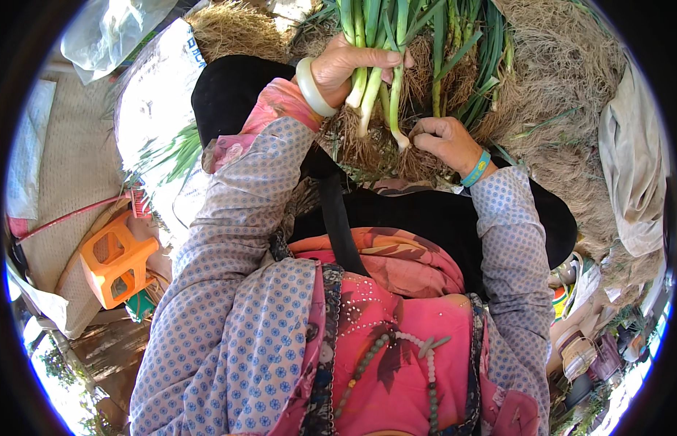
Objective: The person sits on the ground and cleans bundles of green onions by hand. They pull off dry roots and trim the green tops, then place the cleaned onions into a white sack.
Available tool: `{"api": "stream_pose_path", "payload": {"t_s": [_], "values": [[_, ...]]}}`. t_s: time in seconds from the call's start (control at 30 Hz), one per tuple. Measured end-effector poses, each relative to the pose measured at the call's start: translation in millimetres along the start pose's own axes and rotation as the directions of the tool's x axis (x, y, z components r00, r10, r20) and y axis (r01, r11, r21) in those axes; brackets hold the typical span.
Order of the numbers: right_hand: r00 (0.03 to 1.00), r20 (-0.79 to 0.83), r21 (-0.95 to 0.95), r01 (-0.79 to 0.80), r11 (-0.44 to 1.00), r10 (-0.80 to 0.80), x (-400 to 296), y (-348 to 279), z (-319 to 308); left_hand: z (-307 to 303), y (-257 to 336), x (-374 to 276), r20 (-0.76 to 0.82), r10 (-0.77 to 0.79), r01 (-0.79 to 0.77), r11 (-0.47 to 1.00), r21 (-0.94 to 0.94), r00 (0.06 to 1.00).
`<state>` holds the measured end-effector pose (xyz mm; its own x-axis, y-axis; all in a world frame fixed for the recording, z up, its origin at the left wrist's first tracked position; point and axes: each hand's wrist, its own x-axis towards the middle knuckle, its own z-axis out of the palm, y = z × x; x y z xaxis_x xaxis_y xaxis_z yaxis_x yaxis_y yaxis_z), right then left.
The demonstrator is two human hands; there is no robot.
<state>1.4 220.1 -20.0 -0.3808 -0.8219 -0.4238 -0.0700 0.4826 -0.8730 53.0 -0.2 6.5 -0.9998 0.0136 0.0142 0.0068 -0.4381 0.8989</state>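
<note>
My left hand [344, 65], with a pale bangle at the wrist, grips a bunch of green onions [375, 32] around their stalks. The white root ends hang below the fist, with brown stringy roots [360, 141] under them. One green onion [396, 109] hangs a little apart on the right side of the bunch. At its white base my right hand [447, 144] has thumb and curled fingers pinched together, touching the root end. The fingertips hide exactly what they pinch. A blue-green wristband [476, 170] is on my right wrist.
Matted dry roots [556, 71] are heaped at the right. More green onions [453, 54] lie beyond my hands. A white woven sack [153, 103] bears green leaves [177, 155] at the left. An orange plastic stool [117, 261] lies near a red-handled tool [71, 218]. Grey cloth [630, 163] hangs far right.
</note>
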Motion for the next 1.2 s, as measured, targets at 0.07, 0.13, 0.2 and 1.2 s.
{"api": "stream_pose_path", "payload": {"t_s": [0.07,0.13,0.2,1.2], "values": [[0.997,0.049,0.117,-0.067,0.991,0.061,3,7,-1,-2,12,-2,0.115,0.006,-0.016,0.996,0.083,0.993],[1.000,-0.001,0.095,-0.003,0.995,0.004,3,7,0,-2,16,-3,0.156,0.018,-0.038,0.991,0.130,0.988],[0.996,-0.069,0.107,0.061,0.992,-0.054,3,9,-2,-1,19,-2,0.131,0.037,-0.063,0.977,0.201,0.991],[0.877,-0.350,-0.011,0.349,0.937,-0.330,-1,-6,19,-10,-24,12,-0.331,-0.042,-0.043,0.969,-0.244,0.943]]}}
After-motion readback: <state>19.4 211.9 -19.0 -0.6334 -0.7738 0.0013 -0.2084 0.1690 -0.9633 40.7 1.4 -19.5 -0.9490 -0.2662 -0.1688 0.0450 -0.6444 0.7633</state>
